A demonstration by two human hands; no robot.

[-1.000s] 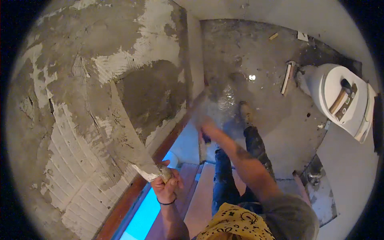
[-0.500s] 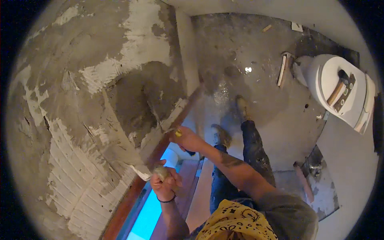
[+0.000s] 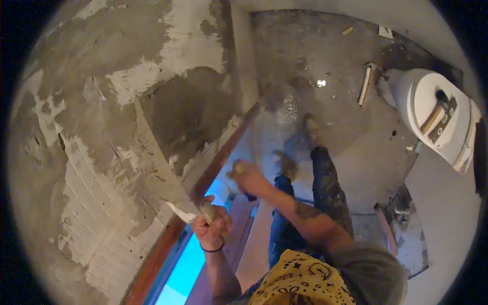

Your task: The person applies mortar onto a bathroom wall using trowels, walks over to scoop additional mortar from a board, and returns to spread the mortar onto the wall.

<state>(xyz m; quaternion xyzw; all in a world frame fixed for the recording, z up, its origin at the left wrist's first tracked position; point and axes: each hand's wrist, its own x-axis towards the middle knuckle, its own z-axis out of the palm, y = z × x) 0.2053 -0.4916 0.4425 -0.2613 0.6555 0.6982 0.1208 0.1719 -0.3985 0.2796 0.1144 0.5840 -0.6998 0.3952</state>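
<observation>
My left hand (image 3: pixel 211 227) grips the handle of a long plastering trowel (image 3: pixel 157 162). Its narrow blade lies flat against the grey, wet-plastered wall (image 3: pixel 101 127) and runs up and to the left. My right hand (image 3: pixel 248 176) is blurred, close to the brown wooden frame (image 3: pixel 213 168) at the wall's lower edge. Its fingers look curled, with a small yellowish spot on them, and I cannot tell whether it holds anything. My legs in dark trousers (image 3: pixel 325 188) reach down to the floor.
A white toilet (image 3: pixel 432 117) with a wooden-handled tool on its lid stands at the right. Wooden steps (image 3: pixel 254 239) are under me, beside a bright blue pane (image 3: pixel 185 267). A strip of wood (image 3: pixel 365 85) lies on the concrete floor. A mortar-smeared board (image 3: pixel 406 239) is at the lower right.
My right hand swung from over the floor toward the wall's lower edge and now sits slightly lower by the frame. My left hand keeps the trowel on the wall.
</observation>
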